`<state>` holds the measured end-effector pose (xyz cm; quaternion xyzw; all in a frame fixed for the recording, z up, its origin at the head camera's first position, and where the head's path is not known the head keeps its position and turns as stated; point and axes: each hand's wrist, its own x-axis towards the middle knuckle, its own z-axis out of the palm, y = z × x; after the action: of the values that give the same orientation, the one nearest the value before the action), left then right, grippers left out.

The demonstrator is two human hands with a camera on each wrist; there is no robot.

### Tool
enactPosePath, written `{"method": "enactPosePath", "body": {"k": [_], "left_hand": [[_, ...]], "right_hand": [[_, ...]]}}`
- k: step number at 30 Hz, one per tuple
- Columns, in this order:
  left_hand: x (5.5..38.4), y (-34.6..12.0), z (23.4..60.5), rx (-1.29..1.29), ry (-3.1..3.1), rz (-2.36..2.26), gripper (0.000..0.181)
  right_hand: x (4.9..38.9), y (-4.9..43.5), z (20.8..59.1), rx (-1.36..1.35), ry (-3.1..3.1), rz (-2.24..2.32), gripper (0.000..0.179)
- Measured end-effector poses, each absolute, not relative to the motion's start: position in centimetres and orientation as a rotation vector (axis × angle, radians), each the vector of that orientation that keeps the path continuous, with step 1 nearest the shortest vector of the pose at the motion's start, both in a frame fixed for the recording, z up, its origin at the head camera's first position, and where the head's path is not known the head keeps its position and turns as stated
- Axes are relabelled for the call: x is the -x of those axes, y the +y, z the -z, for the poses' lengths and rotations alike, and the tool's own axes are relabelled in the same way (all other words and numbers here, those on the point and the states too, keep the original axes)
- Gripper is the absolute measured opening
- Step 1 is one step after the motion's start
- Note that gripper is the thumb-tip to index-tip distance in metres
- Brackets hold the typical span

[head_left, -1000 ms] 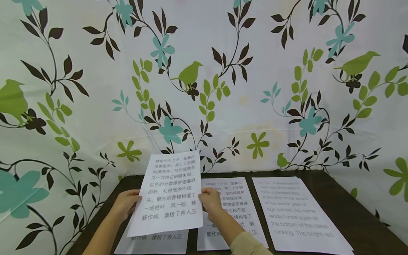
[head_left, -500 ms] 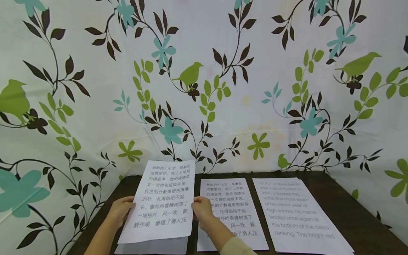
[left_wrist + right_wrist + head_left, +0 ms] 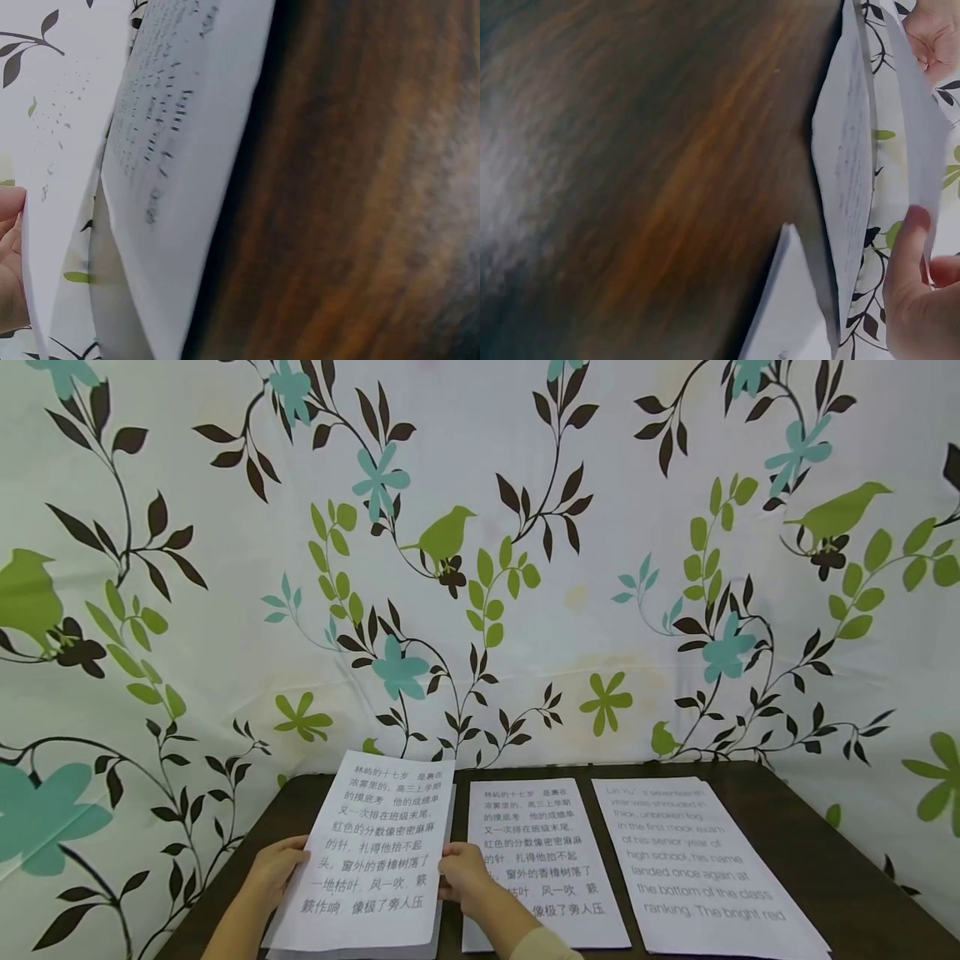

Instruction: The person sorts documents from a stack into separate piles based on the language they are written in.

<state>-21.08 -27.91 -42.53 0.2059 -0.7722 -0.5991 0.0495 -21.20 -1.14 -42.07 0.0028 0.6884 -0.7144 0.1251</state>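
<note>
A printed sheet of paper (image 3: 367, 852), covered in large Chinese characters, is held tilted at the left of the table. My left hand (image 3: 277, 870) pinches its left edge, and my right hand (image 3: 467, 875) pinches the right edge. Beneath it lies another paper (image 3: 180, 135), mostly hidden in the head view. The right wrist view shows the right hand's thumb and fingers (image 3: 911, 247) on either side of the raised paper (image 3: 922, 127), with a gap above the paper lying below. Whether the raised paper is one sheet or several, I cannot tell.
A paper with the same Chinese text (image 3: 536, 827) lies in the middle, partly under my right forearm. To its right is a slightly fanned stack of English-printed sheets (image 3: 697, 868). The dark wooden table (image 3: 840, 877) meets a patterned cloth backdrop (image 3: 525, 677).
Both hands have brought the held paper down and to the left, closer over the left paper. More of the middle paper's text shows now. The grip on both edges stays.
</note>
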Motion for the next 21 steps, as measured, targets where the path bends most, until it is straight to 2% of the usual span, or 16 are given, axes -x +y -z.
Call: {"method": "enactPosePath", "body": {"k": [5,13,21], "left_hand": [[20.7,-28.4,43.6,-0.657,-2.342,1.841,0.040],[20.7,-28.5,44.4,-0.632,-2.371,1.832,0.040],[20.8,-28.1,44.8,-0.641,-2.363,1.845,0.040]], "right_hand": [[21.1,-1.1,42.6,0.015,1.975,1.975,0.018],[20.9,-0.7,43.0,0.063,1.916,1.924,0.027],[21.0,0.0,43.4,0.052,1.934,1.907,0.025]]}}
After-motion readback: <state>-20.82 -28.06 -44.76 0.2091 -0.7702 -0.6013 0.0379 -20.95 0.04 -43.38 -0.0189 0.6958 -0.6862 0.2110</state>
